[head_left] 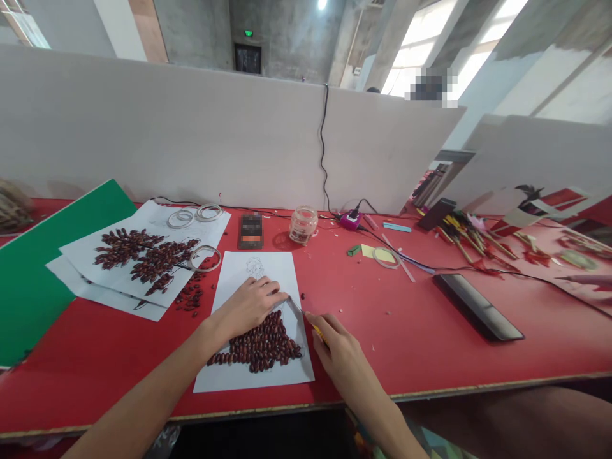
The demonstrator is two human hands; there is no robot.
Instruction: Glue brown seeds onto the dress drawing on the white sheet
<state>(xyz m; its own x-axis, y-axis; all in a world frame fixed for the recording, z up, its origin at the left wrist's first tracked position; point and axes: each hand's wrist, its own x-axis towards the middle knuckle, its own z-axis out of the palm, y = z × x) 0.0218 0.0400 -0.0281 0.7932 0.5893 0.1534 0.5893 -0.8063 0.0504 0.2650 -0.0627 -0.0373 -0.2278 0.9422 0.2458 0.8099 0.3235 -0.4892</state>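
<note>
My left hand (255,303) lies over the upper part of a white sheet of paper (222,274), fingers bent and drawn together; anything between the fingertips is hidden. Glossy dark red-brown beans (265,344) cover the lower half of this sheet in close rows, and a line drawing (255,266) shows above the hand. At the sheet's right edge, my right hand (332,341) is closed around a slim tool (319,331) with a yellow handle. Its thin metal tip reaches the left fingertips.
Loose beans (190,296) lie left of the sheet, beside papers (165,217) bearing bean-covered leaf shapes and tape rolls (209,212). Behind stand a glass jar (303,226) and a dark box (251,231). A phone-like black slab (478,306) and a cable (421,258) lie to the right.
</note>
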